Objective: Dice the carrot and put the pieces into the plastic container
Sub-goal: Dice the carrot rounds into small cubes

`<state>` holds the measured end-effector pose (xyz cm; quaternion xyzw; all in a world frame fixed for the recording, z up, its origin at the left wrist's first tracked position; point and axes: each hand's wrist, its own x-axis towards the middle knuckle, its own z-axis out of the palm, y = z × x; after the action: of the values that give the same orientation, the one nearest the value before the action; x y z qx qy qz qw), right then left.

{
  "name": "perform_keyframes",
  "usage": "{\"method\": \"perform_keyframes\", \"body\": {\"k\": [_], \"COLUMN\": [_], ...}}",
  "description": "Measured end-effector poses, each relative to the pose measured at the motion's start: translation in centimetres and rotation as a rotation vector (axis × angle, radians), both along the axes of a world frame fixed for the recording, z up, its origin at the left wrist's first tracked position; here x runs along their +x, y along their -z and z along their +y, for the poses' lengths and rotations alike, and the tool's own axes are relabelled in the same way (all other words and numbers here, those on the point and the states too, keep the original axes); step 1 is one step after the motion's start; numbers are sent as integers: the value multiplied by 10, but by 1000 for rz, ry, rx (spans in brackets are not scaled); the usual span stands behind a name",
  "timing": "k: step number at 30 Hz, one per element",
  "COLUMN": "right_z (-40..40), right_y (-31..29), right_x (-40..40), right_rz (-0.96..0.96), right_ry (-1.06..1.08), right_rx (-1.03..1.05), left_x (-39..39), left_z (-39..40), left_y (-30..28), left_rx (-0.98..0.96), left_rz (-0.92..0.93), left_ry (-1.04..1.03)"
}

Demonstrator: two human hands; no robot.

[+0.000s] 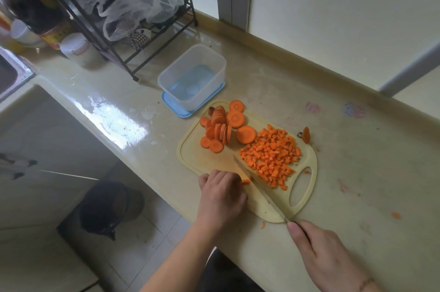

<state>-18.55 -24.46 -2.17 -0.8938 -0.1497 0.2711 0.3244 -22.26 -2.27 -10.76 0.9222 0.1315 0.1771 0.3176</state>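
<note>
**While the knife bears down, fingers hide the carrot**

Though the left hand [220, 193] curls over the orange carrot strip [246, 181], only its tip shows. The right hand [326, 253] grips the steel knife [258, 185], handle hidden, blade running diagonally away across the pale yellow plastic cutting board [207, 160]. Diced cubes [271, 158] and round slices [221, 128] lie there; the clear plastic container [192, 77] stands beyond on the desk [357, 160].

A home kitchen.
Glossy counter [100, 91] with a sink [9, 72] at its left end, a wire rack [133, 37] of jars behind.
</note>
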Motion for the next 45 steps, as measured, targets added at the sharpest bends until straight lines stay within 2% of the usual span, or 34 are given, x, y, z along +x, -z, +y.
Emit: {"method": "perform_keyframes", "body": {"k": [6,11,27,41,45], "right_z": [1,-1,-5,5,5], "right_y": [2,3,9,-1,-7], "right_x": [0,-2,-10,1,5], "right_rz": [-6,17,-1,47,-7], "right_ry": [20,-4,-17,-7,106], "right_rx": [-5,19,-71,51,60], "left_x": [2,2,1,5,29], "left_z": [2,-2,-3,-2,-6], "left_y": [2,2,3,-1,-13], "left_rx": [46,47,85,9,-53], "left_rz": [32,45,21,69,28], "left_ry": [33,-16,-33,-63,-113]}}
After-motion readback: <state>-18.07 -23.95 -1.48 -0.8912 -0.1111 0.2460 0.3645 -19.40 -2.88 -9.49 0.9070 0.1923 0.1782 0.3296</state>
